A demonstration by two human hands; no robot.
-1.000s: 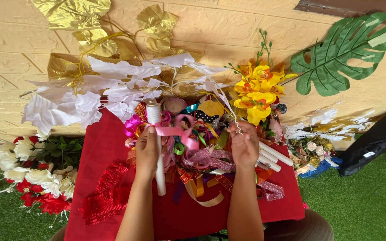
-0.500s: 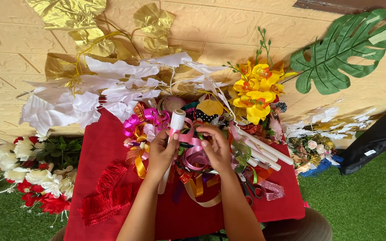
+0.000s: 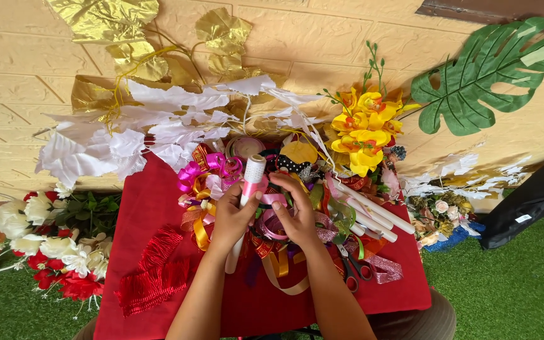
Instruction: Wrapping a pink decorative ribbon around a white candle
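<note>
Near the far edge of the red table, a white roll is gripped upright in the left hand, while pink ribbon is pinched by the right hand. Wrapping appears underway; steady tension is needed next.

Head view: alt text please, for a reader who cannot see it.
Two bare hands meet over a red table heaped with ribbons: the left hand grips a white roll while the right hand pinches pink ribbon beside it. Scissors lie right of the hands, a red fringe left, and white leaves and yellow flowers behind.
</note>
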